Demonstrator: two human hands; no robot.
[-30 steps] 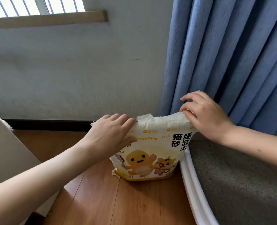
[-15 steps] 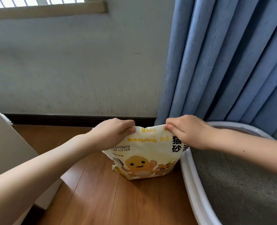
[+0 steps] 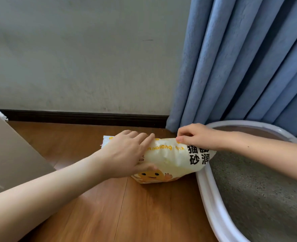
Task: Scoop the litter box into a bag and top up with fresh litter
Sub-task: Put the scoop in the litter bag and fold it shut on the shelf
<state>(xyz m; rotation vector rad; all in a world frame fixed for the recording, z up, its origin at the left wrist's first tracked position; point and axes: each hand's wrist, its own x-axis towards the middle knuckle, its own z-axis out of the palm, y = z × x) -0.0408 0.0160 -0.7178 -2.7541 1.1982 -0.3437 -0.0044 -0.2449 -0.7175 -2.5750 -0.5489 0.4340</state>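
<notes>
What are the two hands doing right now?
Left hand: open, fingers straight, pressing on the litter bag.
Right hand: fingers pinching the bag's top edge.

Bare floor (image 3: 95,210) open in front, litter box rim (image 3: 212,194) and curtain (image 3: 240,67) crowding right, panel (image 3: 10,154) perhaps blocking left

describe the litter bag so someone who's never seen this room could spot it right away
Find the blue curtain hanging by the wall; below it sits a white litter box on the wooden floor. Pressed against the box's left rim is the litter bag, the only pale yellow thing, printed with an orange cartoon face and black characters.
</notes>
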